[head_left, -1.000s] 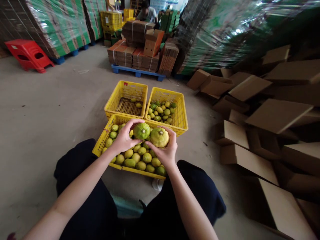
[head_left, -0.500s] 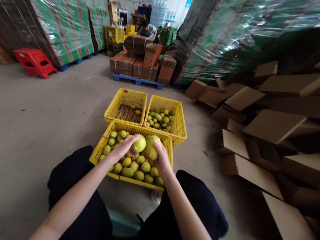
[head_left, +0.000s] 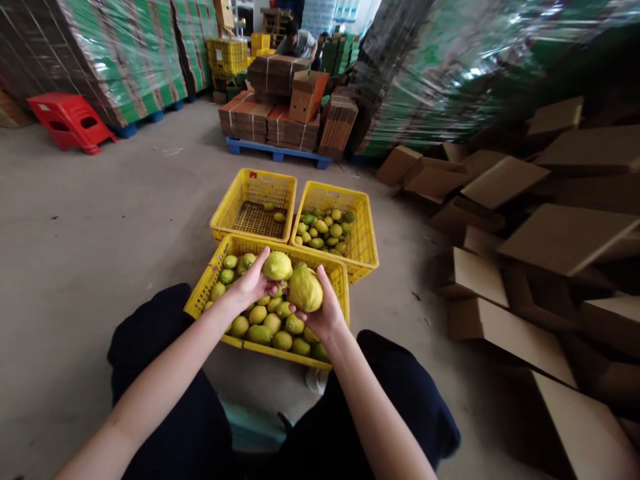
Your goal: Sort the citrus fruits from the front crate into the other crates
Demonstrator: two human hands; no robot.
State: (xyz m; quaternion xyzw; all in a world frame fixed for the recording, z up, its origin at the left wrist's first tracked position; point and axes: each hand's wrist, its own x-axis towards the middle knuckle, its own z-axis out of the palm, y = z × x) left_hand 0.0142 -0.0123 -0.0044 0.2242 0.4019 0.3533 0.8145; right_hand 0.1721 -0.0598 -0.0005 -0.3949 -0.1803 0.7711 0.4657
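My left hand (head_left: 256, 283) is closed around a yellow-green lemon (head_left: 278, 265), its thumb on the near side and fingers curled beneath. A larger, bumpy lemon (head_left: 306, 291) rests in my right hand (head_left: 324, 313), with fingers under it and the thumb along its right side. Both lemons are held up side by side, a small distance apart. Below them is the near yellow crate (head_left: 235, 341), filled with yellow and green lemons (head_left: 273, 324). My hands and forearms hide part of that crate's contents.
Behind stand a yellow crate (head_left: 225, 207) with a couple of lemons and another crate (head_left: 369, 230) partly filled with them. Loose cardboard boxes (head_left: 565, 237) lie heaped at right. A red stool (head_left: 70, 123), a blue pallet of flattened cartons (head_left: 277, 152) and a person (head_left: 299, 45) are farther back.
Both lemons have turned in my hands. My right fingers now show underneath the larger one, and my left palm has rolled upward. The view has shifted slightly.
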